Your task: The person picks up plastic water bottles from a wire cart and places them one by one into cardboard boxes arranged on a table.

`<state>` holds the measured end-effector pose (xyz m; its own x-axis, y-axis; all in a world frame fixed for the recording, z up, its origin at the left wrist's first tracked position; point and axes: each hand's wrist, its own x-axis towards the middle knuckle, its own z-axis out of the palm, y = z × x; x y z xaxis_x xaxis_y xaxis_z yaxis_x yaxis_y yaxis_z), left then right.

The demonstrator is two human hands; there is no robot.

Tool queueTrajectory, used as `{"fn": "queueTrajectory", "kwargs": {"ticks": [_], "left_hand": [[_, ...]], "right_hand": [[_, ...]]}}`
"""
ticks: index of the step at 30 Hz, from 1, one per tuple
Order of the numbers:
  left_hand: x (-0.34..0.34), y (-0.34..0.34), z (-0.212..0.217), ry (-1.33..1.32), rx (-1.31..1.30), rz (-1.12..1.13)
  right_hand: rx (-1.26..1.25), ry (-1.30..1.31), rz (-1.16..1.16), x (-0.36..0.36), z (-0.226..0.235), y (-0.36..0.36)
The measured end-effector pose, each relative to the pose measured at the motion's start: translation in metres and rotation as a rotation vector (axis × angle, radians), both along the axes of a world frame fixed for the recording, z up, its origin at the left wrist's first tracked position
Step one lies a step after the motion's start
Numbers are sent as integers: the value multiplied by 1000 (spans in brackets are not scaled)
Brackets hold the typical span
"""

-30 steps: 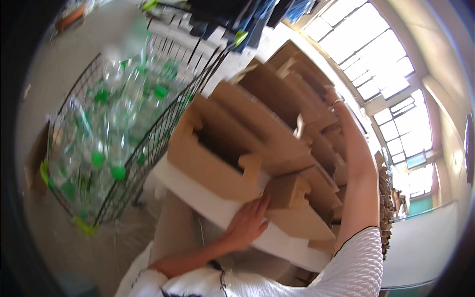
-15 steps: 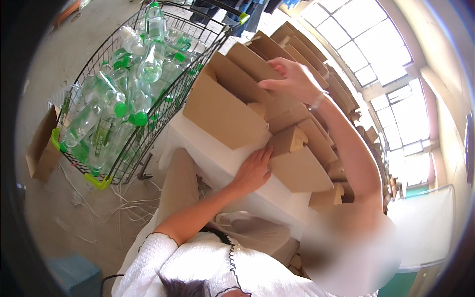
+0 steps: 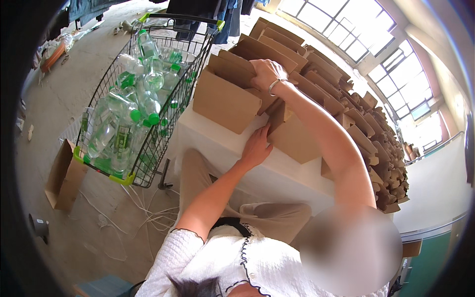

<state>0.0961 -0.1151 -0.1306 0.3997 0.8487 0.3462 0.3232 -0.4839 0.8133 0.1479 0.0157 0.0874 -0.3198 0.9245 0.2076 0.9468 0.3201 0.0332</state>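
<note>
Just in front of me an open cardboard box stands on the white-covered table. My right hand, with a bracelet at its wrist, reaches over to that box's far inner side. Its fingers are closed over the upper edge of a cardboard flap, their tips partly hidden. Close to the table's near edge is my left hand. Its fingers are stretched out and touch the corner of a second cardboard box to the right, the thumb held apart.
Left of the table stands a black wire shopping cart filled with clear green-capped bottles. Several rows of folded cardboard cover the table's far and right side. Loose white cords and a cardboard piece lie on the floor.
My right hand has moved left and closed on the flap of the near box. The left hand stays by the boxes' corner. The whole view has shifted.
</note>
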Motion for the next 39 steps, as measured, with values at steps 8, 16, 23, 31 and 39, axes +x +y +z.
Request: {"fn": "queueTrajectory", "kwargs": {"ticks": [8, 16, 23, 31, 39], "left_hand": [[13, -4, 7, 0, -10, -34], [9, -2, 9, -12, -134, -132], [31, 28, -135, 69, 115, 28], [36, 25, -120, 212, 80, -12], [18, 39, -139, 146, 222, -1]], "right_hand": [[317, 118, 144, 29, -9, -23], [-16, 308, 200, -10, -47, -117], [338, 432, 259, -38, -97, -146], [306, 503, 50, -25, -94, -122], [266, 667, 133, -18, -99, -124]]}}
